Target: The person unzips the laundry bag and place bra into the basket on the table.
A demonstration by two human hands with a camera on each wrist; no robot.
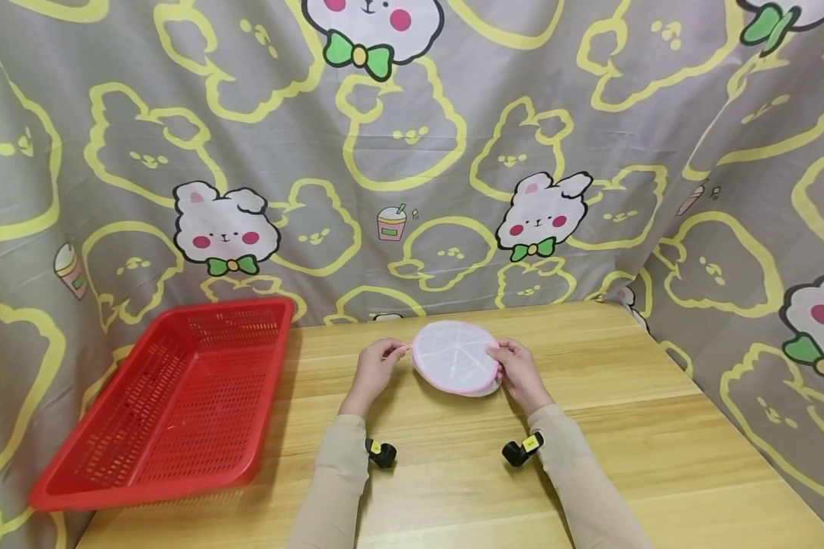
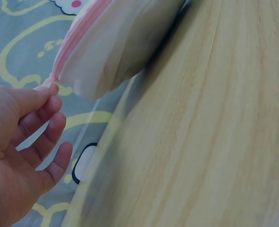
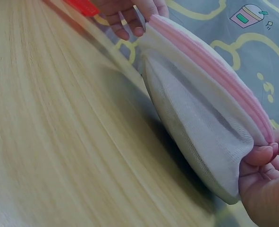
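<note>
Both hands hold up a round white mesh laundry bag [image 1: 455, 358] with pink trim, raised over the table in the head view. The left hand [image 1: 374, 375] pinches a small pink tab at the bag's left end between thumb and forefinger; its other fingers are loosely bent in the left wrist view. On the opposite side, the right hand [image 1: 519, 375] grips the bag's edge, thumb on top. A pink zipper band [image 3: 215, 71] runs along the bag's side in the right wrist view, and the mesh wall [image 3: 191, 118] below it sags in folds.
A red perforated plastic basket [image 1: 264, 427] stands at the left of the wooden table [image 1: 446, 488]. Behind the table and at its sides hangs a grey curtain [image 1: 302, 145] with a rabbit print. Each sleeve carries a small black wrist camera [image 1: 382, 455].
</note>
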